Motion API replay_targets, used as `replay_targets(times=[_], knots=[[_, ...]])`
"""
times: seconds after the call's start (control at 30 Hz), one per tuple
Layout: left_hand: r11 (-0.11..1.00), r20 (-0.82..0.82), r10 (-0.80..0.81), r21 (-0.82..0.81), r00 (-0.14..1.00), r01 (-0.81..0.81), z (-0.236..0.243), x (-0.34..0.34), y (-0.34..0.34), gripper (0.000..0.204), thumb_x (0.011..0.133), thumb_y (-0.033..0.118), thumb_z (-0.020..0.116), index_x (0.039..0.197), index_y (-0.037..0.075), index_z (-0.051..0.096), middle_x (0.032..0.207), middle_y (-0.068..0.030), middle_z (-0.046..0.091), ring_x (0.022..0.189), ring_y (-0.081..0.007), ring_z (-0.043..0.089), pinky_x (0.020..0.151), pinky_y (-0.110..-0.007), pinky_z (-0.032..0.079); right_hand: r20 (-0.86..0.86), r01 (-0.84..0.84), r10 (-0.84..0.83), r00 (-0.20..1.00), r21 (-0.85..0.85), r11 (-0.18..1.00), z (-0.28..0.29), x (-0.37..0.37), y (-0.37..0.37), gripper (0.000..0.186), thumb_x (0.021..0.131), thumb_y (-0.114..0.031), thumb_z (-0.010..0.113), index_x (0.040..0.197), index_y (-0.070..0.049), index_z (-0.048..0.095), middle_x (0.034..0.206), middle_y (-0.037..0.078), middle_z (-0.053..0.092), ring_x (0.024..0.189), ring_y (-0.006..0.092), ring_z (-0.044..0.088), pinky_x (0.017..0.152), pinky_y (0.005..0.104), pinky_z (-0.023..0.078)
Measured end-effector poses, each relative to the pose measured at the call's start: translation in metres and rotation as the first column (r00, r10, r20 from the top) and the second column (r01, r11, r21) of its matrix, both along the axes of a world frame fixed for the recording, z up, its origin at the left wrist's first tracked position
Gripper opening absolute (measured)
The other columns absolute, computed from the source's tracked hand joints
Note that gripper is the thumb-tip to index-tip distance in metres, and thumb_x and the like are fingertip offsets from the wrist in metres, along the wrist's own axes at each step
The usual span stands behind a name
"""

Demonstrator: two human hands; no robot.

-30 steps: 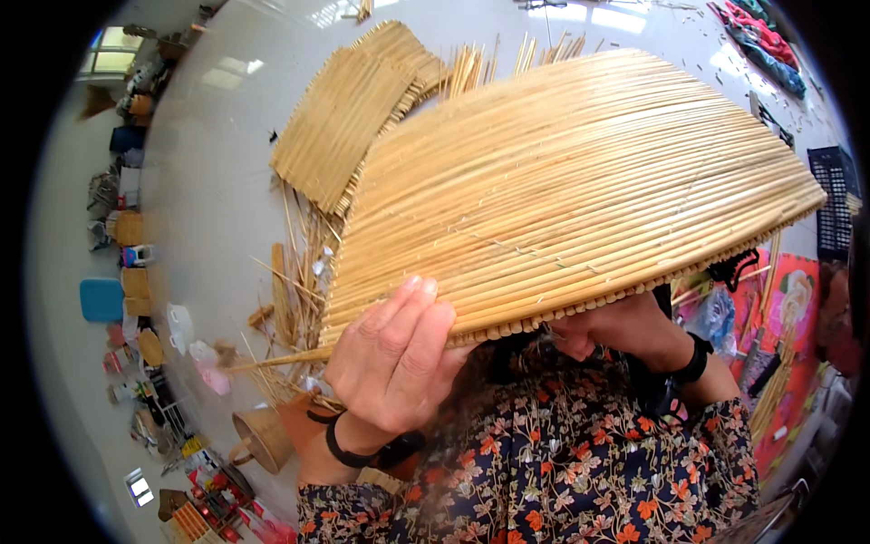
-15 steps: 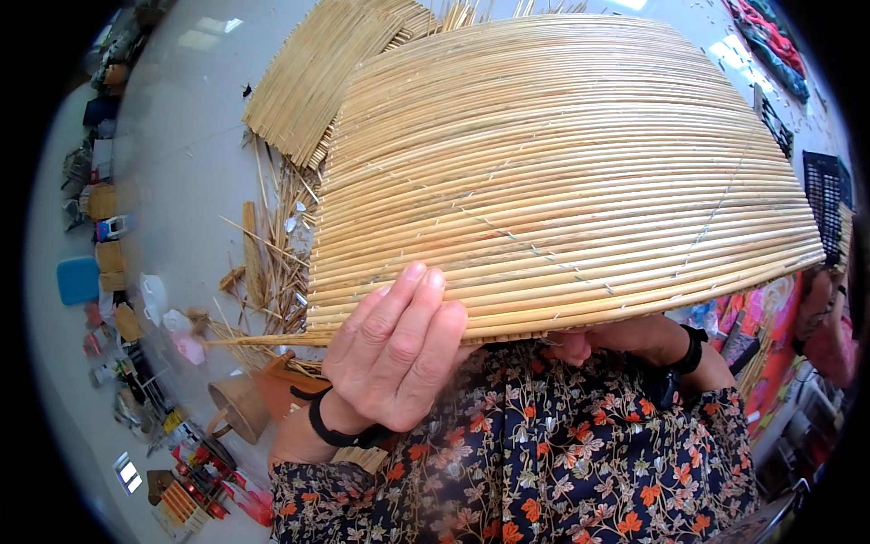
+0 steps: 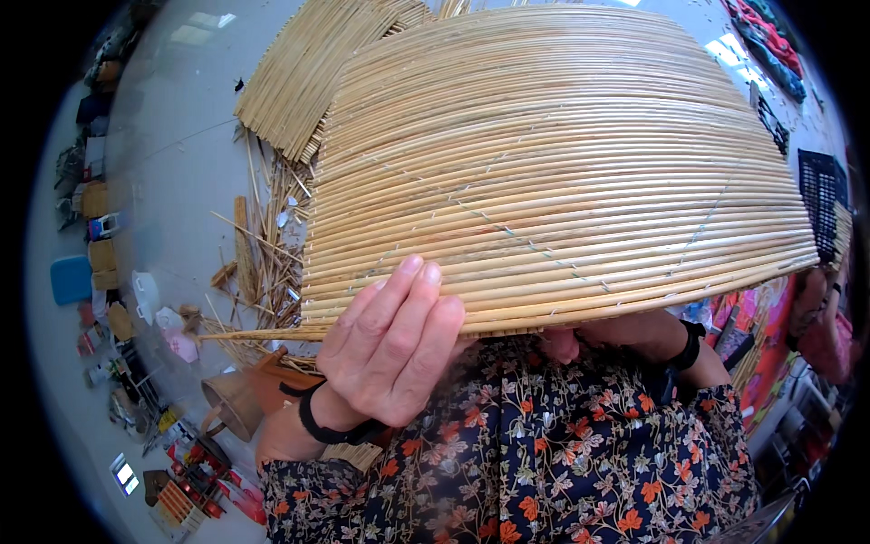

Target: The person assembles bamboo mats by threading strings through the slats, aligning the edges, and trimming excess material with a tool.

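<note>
A wide mat of thin pale reeds bound with thread [image 3: 553,172] lies across my lap and fills most of the view. My left hand [image 3: 390,349] rests flat on its near edge, fingers together and laid over the reeds. My right hand [image 3: 625,335] is under the mat's near edge at the right; only the wrist with a dark band and some fingers show. A single long reed [image 3: 263,334] sticks out leftward from the near edge.
A second reed mat [image 3: 308,72] lies on the grey floor beyond. Loose reeds and scraps [image 3: 263,254] are scattered at the left. A tan bag [image 3: 240,399], small containers and tools line the left side. Another person [image 3: 816,317] sits at the right.
The mat has swung closer and more level in the view, covering more of the frame. My left hand stays on its near edge.
</note>
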State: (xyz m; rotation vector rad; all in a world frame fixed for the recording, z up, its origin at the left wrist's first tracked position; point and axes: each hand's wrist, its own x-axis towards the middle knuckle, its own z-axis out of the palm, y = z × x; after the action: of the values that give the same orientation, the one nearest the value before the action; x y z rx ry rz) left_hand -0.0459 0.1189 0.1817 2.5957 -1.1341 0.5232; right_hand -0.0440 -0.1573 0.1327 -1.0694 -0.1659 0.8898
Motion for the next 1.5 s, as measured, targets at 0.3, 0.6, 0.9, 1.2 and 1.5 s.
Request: replay_targets(times=[0.3,0.6,0.9,1.2,1.5], knots=[[0.998,-0.043,-0.025,0.048,0.999,0.027,-0.002,0.000,-0.004,0.030,0.099,0.024,0.072,0.116,-0.001,0.068,0.114,-0.0200,0.074,0.109,-0.0356,0.073,0.092,-0.041,0.058,-0.157,-0.017,0.024,0.987,0.045,0.999,-0.013,-0.007,-0.009,0.021,0.101,-0.021,0.067,0.092,-0.003,0.069,0.081,0.006,0.069,0.078,0.0138,0.066,0.069,0.0276,0.053],[0.997,0.020,-0.036,0.062,0.999,0.034,-0.010,0.001,-0.008,0.021,0.099,0.019,0.067,0.112,0.003,0.073,0.111,-0.0157,0.075,0.107,-0.0311,0.074,0.089,-0.038,0.058,-0.239,0.230,-0.208,0.949,0.068,0.971,-0.011,-0.020,-0.007,0.032,0.088,-0.027,0.081,0.105,-0.002,0.069,0.088,0.005,0.070,0.077,0.0130,0.065,0.066,0.0256,0.052],[0.998,0.026,-0.020,0.059,0.999,0.019,-0.009,0.002,-0.011,0.019,0.098,0.016,0.066,0.111,0.004,0.075,0.109,-0.0144,0.076,0.106,-0.0291,0.075,0.088,-0.036,0.058,-0.225,0.320,-0.322,0.920,-0.046,0.946,0.002,-0.015,0.005,0.027,0.094,-0.026,0.075,0.100,0.000,0.070,0.080,0.007,0.069,0.069,0.0160,0.068,0.061,0.0282,0.054],[0.998,-0.023,-0.038,0.040,0.999,0.039,-0.015,0.004,-0.013,0.028,0.101,0.018,0.065,0.118,-0.004,0.070,0.114,-0.0222,0.074,0.110,-0.0380,0.073,0.092,-0.044,0.058,-0.249,0.256,-0.259,0.933,-0.046,0.966,0.000,-0.010,-0.007,0.052,0.084,-0.026,0.083,0.121,0.005,0.065,0.094,0.016,0.073,0.079,0.0240,0.072,0.069,0.0351,0.062],[1.000,0.000,0.002,0.011,1.000,-0.002,-0.015,0.009,-0.022,0.024,0.099,0.019,0.068,0.113,0.000,0.073,0.108,-0.0178,0.076,0.106,-0.0329,0.075,0.089,-0.039,0.058,-0.060,0.270,-0.277,0.959,-0.106,0.957,-0.026,-0.012,-0.013,0.014,0.095,-0.006,0.074,0.105,0.003,0.071,0.084,0.008,0.072,0.068,0.0162,0.070,0.060,0.0289,0.057]])
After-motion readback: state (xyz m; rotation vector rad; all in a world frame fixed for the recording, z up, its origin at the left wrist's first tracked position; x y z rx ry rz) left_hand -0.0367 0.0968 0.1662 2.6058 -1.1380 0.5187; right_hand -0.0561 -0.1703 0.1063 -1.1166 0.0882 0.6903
